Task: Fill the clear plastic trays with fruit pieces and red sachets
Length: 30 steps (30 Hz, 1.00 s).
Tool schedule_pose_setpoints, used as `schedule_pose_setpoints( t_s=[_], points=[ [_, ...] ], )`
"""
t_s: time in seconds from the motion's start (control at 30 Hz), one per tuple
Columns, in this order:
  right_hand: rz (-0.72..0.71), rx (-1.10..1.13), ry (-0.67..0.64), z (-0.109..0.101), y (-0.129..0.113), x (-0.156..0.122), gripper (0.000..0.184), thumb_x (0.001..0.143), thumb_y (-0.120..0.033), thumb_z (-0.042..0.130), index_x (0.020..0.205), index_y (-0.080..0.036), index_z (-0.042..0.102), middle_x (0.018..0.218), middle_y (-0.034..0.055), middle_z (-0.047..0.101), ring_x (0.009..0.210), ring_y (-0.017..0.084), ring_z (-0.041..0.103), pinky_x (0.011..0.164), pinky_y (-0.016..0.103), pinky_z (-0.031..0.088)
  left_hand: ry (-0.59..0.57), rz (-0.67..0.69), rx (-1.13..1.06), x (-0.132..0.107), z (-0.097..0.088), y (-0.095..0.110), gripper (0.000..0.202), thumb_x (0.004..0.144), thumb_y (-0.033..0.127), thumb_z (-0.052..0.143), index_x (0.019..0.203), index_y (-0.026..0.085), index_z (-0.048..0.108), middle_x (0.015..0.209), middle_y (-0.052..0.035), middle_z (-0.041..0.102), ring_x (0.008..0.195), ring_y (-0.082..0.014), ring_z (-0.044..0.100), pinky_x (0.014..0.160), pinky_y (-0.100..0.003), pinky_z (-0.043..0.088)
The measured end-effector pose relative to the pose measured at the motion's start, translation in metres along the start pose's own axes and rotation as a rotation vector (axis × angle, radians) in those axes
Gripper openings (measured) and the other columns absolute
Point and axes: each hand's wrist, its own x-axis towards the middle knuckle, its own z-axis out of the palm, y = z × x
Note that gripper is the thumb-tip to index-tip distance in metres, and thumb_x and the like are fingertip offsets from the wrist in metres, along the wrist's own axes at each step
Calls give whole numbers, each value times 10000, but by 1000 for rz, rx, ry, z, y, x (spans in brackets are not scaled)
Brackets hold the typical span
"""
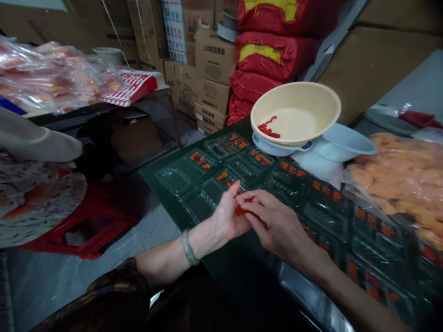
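Behind the dark green surface, a stack of red bundles stands with piled brown cardboard boxes just to its left and, farther left, a second table. Nearer the viewer than the stack and well to its left, a red plastic stool sits on the grey floor. Right of the stack, large cardboard panels lean beside what looks like a pale wall, all in dim, cool light.
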Motion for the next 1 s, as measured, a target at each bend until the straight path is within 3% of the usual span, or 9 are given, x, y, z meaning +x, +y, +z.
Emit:
schedule_pose_setpoints(
  t_s=[0.13,0.27,0.4,0.47,0.57,0.7,0.8,1.0],
  points=[
    [-15,-169,-184,-2,-4,18,179,791,-190,531,933,-180,639,943,83,597,896,220,523,734,349,444,124,-18,13,-3,0,3,483,868,488,341,715,111,601,546,-42,540,579,-177,552,623,-291,421],
    [-37,-243,-318,-11,-10,35,127,792,-186,524,799,-196,651,842,55,624,839,197,532,673,305,400,120,-50,24,-4,2,2,506,872,504,317,692,116,587,577,-57,566,604,-184,570,622,-291,424],
    [30,-189,-284,-11,-9,40,140,746,-142,512,744,-187,644,757,44,635,746,180,557,611,289,366,119,-53,29,-6,4,2,545,874,531,262,665,130,565,598,-72,576,672,-216,586,693,-341,423],
    [125,15,-199,-9,-3,39,124,713,-137,519,723,-186,633,694,22,626,672,162,557,582,278,368,75,-39,25,-5,3,2,543,878,532,254,657,137,553,574,-49,555,607,-192,566,671,-340,420],
    [344,592,-95,-5,13,37,74,680,-199,576,739,-177,615,643,-5,608,572,127,550,530,247,400,-32,-35,78,-5,-1,5,590,883,537,190,691,125,567,588,-56,559,555,-184,552,606,-330,413],
    [569,1175,4,-5,29,35,226,610,-275,700,779,-159,604,586,-23,580,473,72,491,414,173,324,-38,-14,187,-9,-8,11,523,901,444,226,797,86,592,703,-107,606,596,-195,592,543,-286,406],
    [672,1390,57,-4,33,35,294,552,-261,757,778,-159,599,535,-44,546,427,38,416,375,145,242,-29,-2,224,-14,-13,14,403,897,321,304,823,58,600,706,-107,609,537,-159,578,487,-240,391],
    [782,1585,103,0,33,38,329,501,-207,785,758,-160,585,557,-8,600,426,47,429,365,140,260,32,51,258,-17,-13,12,284,864,260,411,796,73,614,651,-92,597,474,-119,550,379,-181,342]
  ],
)
